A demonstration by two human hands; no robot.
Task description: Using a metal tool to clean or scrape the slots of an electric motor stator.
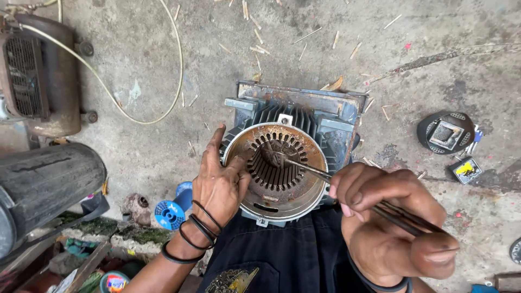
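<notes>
head: right hand (388,217) grips rod (325,176), in stator (277,168).

Bare forearms; several thin black bands (196,230) circle the left wrist, one black band (386,283) the right; dark trousers (282,255).

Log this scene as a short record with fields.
Setting: concrete floor strewn with wood slivers
Work piece: motor housing, open end up, slotted core bare
Left hand: rests on the housing rim
Right hand: grips a metal rod, tip inside the core
Nearby: blue spool, black cover, hose
</notes>
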